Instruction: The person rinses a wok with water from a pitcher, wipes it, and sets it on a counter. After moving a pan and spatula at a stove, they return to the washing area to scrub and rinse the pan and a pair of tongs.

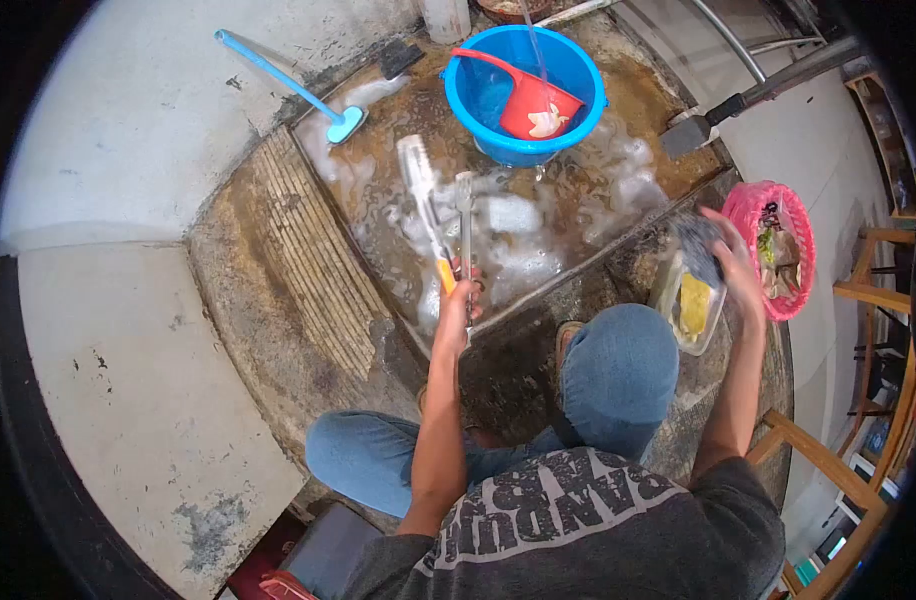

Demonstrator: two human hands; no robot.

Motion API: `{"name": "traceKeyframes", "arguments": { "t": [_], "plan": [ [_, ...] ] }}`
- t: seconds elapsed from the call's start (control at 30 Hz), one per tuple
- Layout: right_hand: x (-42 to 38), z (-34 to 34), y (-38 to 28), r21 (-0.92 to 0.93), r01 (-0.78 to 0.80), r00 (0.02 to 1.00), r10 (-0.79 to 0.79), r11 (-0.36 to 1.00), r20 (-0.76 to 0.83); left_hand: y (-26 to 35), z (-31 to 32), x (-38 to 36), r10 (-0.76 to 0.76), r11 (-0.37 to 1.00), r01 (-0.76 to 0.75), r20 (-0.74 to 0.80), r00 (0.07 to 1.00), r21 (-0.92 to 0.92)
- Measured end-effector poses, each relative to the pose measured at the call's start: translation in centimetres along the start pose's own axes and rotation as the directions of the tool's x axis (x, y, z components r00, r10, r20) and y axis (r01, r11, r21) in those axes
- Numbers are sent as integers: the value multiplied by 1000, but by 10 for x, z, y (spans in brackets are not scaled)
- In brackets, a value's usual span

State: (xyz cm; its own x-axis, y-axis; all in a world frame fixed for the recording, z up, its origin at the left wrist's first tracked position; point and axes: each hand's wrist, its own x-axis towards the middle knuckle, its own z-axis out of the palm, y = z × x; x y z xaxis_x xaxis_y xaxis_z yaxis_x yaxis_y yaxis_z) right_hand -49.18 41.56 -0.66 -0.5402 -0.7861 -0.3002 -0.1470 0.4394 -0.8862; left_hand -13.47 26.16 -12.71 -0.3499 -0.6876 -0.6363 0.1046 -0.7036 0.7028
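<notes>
The person wears a dark grey short-sleeved T-shirt [588, 530] that fills the lower frame from about 5 to 6 o'clock. Across its front run large pale block letters, worn and cracked, seen upside down from the head camera. The sleeves end above the elbows, so both forearms are bare. The legs are covered by blue denim jeans [618, 375], slightly faded; one knee shows near the centre, the other leg at about 7 o'clock. The left hand [461, 300] and right hand [736, 262] are bare, with no gloves, rings or watch in view.
</notes>
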Motion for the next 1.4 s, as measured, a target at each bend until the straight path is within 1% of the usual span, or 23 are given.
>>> {"name": "traceKeyframes", "arguments": {
  "t": [0.07, 0.13, 0.17, 0.27, 0.33, 0.37, 0.43, 0.47, 0.5, 0.57, 0.6, 0.7, 0.73, 0.83, 0.9, 1.0, 1.03, 1.07, 1.13, 1.23, 1.27, 1.37, 1.4],
  "plan": [
    [26, 48, -25, 167, -41, 991, 19, 985, 132, 1, 3, -4, 18, 996, -22, 42, 999, 84],
    [48, 104, -42, 57, 154, 942, -164, 986, 292, 0, 8, -8, 24, 996, -27, 41, 999, 82],
    [65, 134, -31, -121, 300, 916, -250, 946, 313, 1, 11, -10, 27, 996, -30, 40, 999, 79],
    [94, 229, -6, 27, 448, 801, -415, 894, 431, -3, 11, -17, 88, 962, -94, 33, 996, 255],
    [91, 267, 3, 19, 565, 763, -532, 825, 367, -6, 4, -20, 99, 937, -118, 74, 992, 330],
    [89, 273, 4, -29, 595, 755, -545, 803, 364, 3, 11, -30, 68, 936, -74, 30, 997, 344],
    [88, 281, 5, -131, 644, 738, -568, 753, 365, -21, -2, -20, 270, 852, -259, 41, 962, 454],
    [99, 287, 15, -137, 732, 679, -696, 667, 234, -20, 1, -25, 279, 817, -271, 61, 958, 508],
    [131, 305, 58, -219, 580, 808, -521, 784, 276, -16, 8, -31, 286, 781, -283, 85, 955, 557],
    [147, 284, 49, 22, 652, 742, -643, 758, 189, -21, 16, -36, 290, 737, -294, 107, 951, 609],
    [151, 280, 43, -133, 566, 820, -539, 814, 193, -25, 18, -36, 297, 730, -298, 107, 949, 616],
    [97, 286, 20, 39, 542, 813, -535, 840, 229, -34, 17, -37, 341, 669, -317, 101, 935, 673],
    [102, 301, 43, -202, 672, 738, -620, 713, 266, -39, 13, -40, 342, 669, -317, 100, 934, 672],
    [144, 291, 75, 116, 429, 842, -443, 896, 308, -32, 16, -51, 273, 691, -268, 101, 957, 671],
    [133, 293, 64, 226, 410, 851, -460, 884, 254, -35, 18, -56, 273, 687, -265, 98, 957, 677],
    [89, 309, 52, -106, 522, 842, -490, 846, 226, -42, 10, -50, 428, 614, -358, 85, 900, 703],
    [88, 309, 55, -252, 597, 797, -531, 761, 287, -46, 7, -51, 419, 624, -354, 84, 904, 697],
    [93, 304, 46, -79, 524, 821, -479, 848, 312, -47, 6, -52, 407, 629, -351, 91, 909, 694],
    [134, 300, 55, -107, 518, 836, -475, 849, 275, -45, 8, -55, 361, 645, -341, 121, 925, 683],
    [120, 292, 37, -286, 494, 869, -459, 821, 183, -42, 13, -58, 397, 637, -378, 135, 908, 672],
    [110, 297, 44, -209, 629, 776, -591, 749, 219, -40, 10, -58, 362, 643, -336, 114, 925, 688],
    [102, 297, 45, -454, 642, 746, -640, 618, 183, -44, 7, -62, 348, 659, -333, 119, 930, 675],
    [103, 293, 27, -387, 547, 836, -505, 742, 213, -45, 7, -61, 359, 662, -344, 122, 926, 666]
  ]
}}
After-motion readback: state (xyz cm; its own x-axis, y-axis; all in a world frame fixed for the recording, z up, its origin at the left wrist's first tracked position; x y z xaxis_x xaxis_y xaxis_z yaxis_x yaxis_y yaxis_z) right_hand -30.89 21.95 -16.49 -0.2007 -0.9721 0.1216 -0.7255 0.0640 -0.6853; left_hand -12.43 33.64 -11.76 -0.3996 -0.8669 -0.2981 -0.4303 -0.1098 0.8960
